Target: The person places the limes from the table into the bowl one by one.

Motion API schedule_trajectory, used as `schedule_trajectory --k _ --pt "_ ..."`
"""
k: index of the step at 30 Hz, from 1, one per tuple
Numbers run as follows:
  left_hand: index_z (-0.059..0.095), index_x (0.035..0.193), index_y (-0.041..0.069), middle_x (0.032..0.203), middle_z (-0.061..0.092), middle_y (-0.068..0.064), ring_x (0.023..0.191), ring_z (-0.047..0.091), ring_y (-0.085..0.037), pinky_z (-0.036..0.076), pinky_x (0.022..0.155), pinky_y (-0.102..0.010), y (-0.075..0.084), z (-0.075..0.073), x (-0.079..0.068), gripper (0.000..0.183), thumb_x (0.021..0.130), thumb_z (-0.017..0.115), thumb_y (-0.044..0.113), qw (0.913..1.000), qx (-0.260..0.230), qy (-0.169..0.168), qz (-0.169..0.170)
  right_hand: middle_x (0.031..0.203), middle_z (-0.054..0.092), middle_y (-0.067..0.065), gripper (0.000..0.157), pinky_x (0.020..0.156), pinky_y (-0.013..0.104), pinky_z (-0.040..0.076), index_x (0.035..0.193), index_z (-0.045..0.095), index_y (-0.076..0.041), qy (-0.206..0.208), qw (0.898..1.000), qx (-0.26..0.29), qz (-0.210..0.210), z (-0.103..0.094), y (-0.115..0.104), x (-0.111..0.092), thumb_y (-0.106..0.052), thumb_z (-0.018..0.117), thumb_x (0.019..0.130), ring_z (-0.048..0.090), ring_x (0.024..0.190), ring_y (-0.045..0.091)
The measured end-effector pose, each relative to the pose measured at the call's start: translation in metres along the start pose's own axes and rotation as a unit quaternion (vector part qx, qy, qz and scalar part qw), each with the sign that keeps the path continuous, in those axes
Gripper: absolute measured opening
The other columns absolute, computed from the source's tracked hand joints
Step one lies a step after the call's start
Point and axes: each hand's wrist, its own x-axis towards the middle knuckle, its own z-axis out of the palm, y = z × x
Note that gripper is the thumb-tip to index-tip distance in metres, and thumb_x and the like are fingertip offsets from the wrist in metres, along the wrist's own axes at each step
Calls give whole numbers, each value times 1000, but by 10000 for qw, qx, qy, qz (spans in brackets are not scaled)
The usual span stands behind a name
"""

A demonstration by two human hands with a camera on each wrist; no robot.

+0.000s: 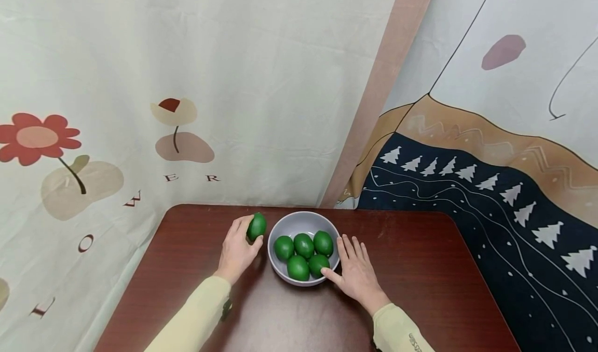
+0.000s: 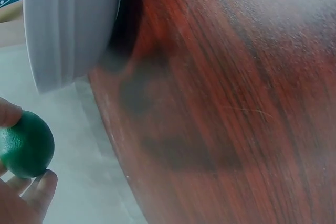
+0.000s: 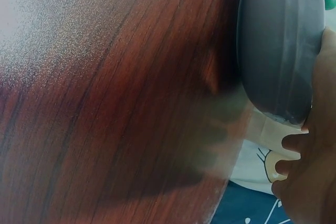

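My left hand (image 1: 237,249) grips a green lime (image 1: 256,227) between thumb and fingers, just left of a grey bowl (image 1: 303,221). In the left wrist view that lime (image 2: 30,145) shows smooth and dark green, apart from the bowl's outer wall (image 2: 71,30). Inside the bowl sit several more limes (image 1: 303,245). Against the bowl's right side rests my right hand (image 1: 357,271), its fingers extended and its thumb at the rim near the lower right lime. From the right wrist, the hand (image 3: 317,166) appears dark beside the bowl (image 3: 281,45).
The bowl stands on a reddish-brown wooden table (image 1: 411,269), close to its far edge. Behind it hangs a pale curtain (image 1: 261,108) with printed flowers and letters. To the right is a dark blue cloth (image 1: 504,238) patterned with white trees.
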Motion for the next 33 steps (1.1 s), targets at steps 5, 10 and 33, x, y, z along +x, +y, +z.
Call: schedule_trajectory --k 5,10,33 --pt "62 137 8 133 59 -14 102 63 -31 56 85 -46 6 4 1 59 82 83 13 9999 -63 63 122 163 35 23 98 124 59 20 160 34 0 5 10000 8 13 0 2 -1 -69 57 94 28 152 46" --pt "62 138 9 134 58 -12 101 63 -28 57 84 -44 12 8 2 59 83 83 15 9997 -100 3 207 162 36 23 98 124 60 20 159 35 0 52 10000 21 26 1 3 -2 -69 58 93 28 152 45" --pt "62 139 10 136 59 -11 119 62 -29 56 95 -47 25 19 -2 59 84 83 15 9984 -287 -254 415 164 34 22 100 125 59 19 161 31 -2 -59 9999 99 83 3 1 0 -70 57 93 26 153 44"
